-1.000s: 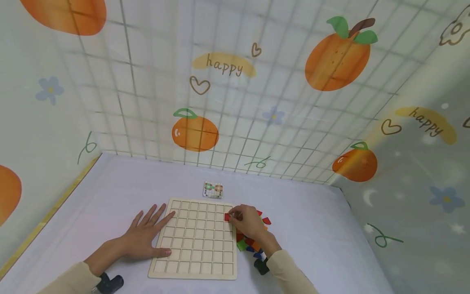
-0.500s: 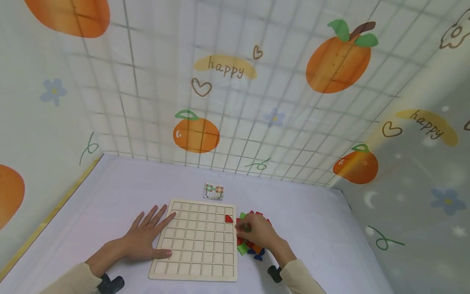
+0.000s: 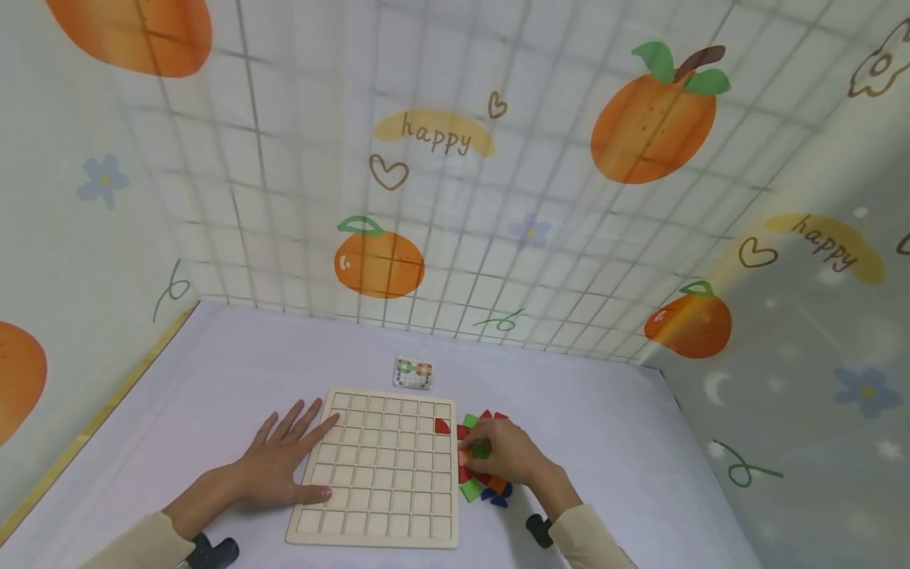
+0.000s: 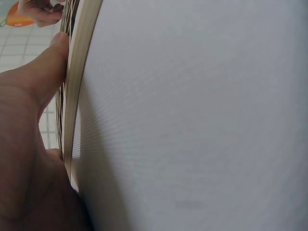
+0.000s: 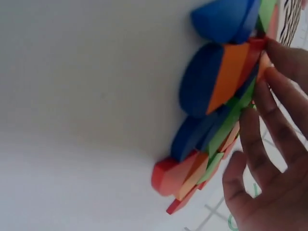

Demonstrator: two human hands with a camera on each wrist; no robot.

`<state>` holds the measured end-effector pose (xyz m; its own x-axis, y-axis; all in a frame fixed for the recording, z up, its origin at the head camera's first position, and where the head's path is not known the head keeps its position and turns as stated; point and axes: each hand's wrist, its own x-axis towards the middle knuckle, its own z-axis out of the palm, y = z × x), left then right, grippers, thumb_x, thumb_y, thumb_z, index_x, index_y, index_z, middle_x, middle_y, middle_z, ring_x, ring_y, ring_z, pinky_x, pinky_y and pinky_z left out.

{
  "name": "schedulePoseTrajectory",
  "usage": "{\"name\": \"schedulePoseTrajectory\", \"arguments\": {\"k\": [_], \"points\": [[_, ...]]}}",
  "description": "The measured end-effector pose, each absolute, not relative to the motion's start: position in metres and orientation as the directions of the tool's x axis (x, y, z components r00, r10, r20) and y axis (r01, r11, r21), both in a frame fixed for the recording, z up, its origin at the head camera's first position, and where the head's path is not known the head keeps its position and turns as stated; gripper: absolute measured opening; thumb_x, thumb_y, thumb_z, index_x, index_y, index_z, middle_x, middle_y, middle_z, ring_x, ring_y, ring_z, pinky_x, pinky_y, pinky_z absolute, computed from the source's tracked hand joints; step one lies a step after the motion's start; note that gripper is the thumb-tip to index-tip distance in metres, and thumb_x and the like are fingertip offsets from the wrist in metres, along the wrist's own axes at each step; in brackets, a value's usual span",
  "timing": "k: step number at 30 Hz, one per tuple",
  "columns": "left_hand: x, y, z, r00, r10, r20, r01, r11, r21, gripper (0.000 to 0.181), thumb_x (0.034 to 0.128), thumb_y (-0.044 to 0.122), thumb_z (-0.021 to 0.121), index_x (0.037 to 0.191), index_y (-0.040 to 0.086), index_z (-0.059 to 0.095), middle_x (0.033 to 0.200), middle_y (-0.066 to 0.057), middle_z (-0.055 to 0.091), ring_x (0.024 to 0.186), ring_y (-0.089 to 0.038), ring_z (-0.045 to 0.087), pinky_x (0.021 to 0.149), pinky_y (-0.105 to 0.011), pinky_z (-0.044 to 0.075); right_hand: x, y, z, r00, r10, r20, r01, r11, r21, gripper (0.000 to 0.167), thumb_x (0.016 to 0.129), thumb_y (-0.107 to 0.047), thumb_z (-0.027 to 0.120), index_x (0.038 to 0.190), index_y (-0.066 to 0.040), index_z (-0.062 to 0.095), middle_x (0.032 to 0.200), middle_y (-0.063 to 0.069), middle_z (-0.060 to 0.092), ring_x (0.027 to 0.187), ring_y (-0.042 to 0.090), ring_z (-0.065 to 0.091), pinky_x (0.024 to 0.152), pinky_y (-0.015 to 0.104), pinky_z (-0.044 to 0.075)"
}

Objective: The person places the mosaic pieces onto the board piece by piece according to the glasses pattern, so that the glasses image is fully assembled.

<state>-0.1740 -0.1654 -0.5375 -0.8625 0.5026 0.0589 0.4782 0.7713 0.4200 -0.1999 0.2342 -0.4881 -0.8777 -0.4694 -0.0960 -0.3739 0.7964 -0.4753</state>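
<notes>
A pale wooden grid board point(image 3: 384, 474) lies on the table, with one red quarter-round piece point(image 3: 442, 427) in a cell near its right edge. My left hand point(image 3: 273, 466) rests with fingers spread across the board's left edge; the left wrist view shows the thumb point(image 4: 53, 57) on its rim. Beside the board's right edge, my right hand point(image 3: 508, 450) reaches into a pile of coloured pieces point(image 3: 498, 491). In the right wrist view, its fingertips touch the pile near an orange piece point(image 5: 228, 70), thumb and forefinger apart. Blue half-round pieces point(image 5: 199, 79) show there too. The hand hides part of the pile.
A small pattern card point(image 3: 414, 372) lies just behind the board. A fruit-printed curtain point(image 3: 441, 237) rises behind the white table point(image 3: 590, 411), with more cloth at both sides. Black wrist devices point(image 3: 213, 551) sit under the forearms.
My right hand has let go of the red piece in its cell and moved right and nearer, down to the pile. The left hand stays in place.
</notes>
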Motion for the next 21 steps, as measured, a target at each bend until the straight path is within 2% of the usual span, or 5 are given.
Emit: {"name": "schedulePoseTrajectory", "arguments": {"k": [7, 12, 15, 18, 21], "points": [[-0.172, -0.161, -0.52, -0.871, 0.489, -0.042, 0.434, 0.808, 0.398, 0.112, 0.0719, 0.08, 0.06, 0.156, 0.015, 0.027, 0.162, -0.021, 0.009, 0.146, -0.045, 0.001, 0.111, -0.067, -0.004, -0.202, 0.235, -0.494, -0.869, -0.496, 0.006, -0.471, 0.821, -0.323, 0.015, 0.082, -0.03, 0.081, 0.096, -0.024, 0.079, 0.084, -0.024, 0.064, 0.076, 0.001, 0.058, 0.074, 0.026, 0.051], [-0.172, -0.161, -0.52, -0.871, 0.49, -0.026, 0.442, 0.805, 0.395, 0.111, 0.0722, 0.08, 0.06, 0.156, 0.015, 0.028, 0.162, -0.02, 0.009, 0.146, -0.045, 0.002, 0.111, -0.067, -0.003, -0.202, 0.232, -0.492, -0.848, -0.529, 0.036, -0.521, 0.819, -0.238, 0.019, 0.078, -0.032, 0.085, 0.095, -0.026, 0.08, 0.079, -0.023, 0.061, 0.075, 0.002, 0.056, 0.076, 0.031, 0.048], [-0.172, -0.162, -0.523, -0.87, 0.493, -0.01, 0.446, 0.796, 0.408, 0.109, 0.0729, 0.078, 0.062, 0.156, 0.016, 0.028, 0.162, -0.021, 0.009, 0.146, -0.045, 0.001, 0.111, -0.067, -0.004, -0.204, 0.23, -0.49, -0.844, -0.533, 0.052, -0.531, 0.819, -0.219, 0.02, 0.075, -0.033, 0.087, 0.092, -0.025, 0.08, 0.076, -0.023, 0.06, 0.071, 0.002, 0.053, 0.073, 0.031, 0.047], [-0.172, -0.163, -0.524, -0.872, 0.489, -0.014, 0.439, 0.795, 0.418, 0.109, 0.0731, 0.077, 0.062, 0.156, 0.017, 0.027, 0.162, -0.02, 0.009, 0.146, -0.045, 0.0, 0.111, -0.066, -0.006, -0.208, 0.225, -0.487, -0.825, -0.556, 0.1, -0.563, 0.795, -0.228, 0.014, 0.076, -0.026, 0.085, 0.089, -0.022, 0.081, 0.073, -0.018, 0.061, 0.066, 0.003, 0.05, 0.066, 0.027, 0.045], [-0.172, -0.162, -0.523, -0.875, 0.482, -0.029, 0.43, 0.805, 0.408, 0.11, 0.0727, 0.079, 0.061, 0.156, 0.016, 0.027, 0.162, -0.02, 0.008, 0.146, -0.044, 0.0, 0.111, -0.066, -0.005, -0.213, 0.219, -0.488, -0.791, -0.59, 0.16, -0.611, 0.756, -0.234, 0.008, 0.079, -0.022, 0.083, 0.087, -0.02, 0.08, 0.076, -0.013, 0.064, 0.066, 0.004, 0.052, 0.065, 0.026, 0.045]]}}
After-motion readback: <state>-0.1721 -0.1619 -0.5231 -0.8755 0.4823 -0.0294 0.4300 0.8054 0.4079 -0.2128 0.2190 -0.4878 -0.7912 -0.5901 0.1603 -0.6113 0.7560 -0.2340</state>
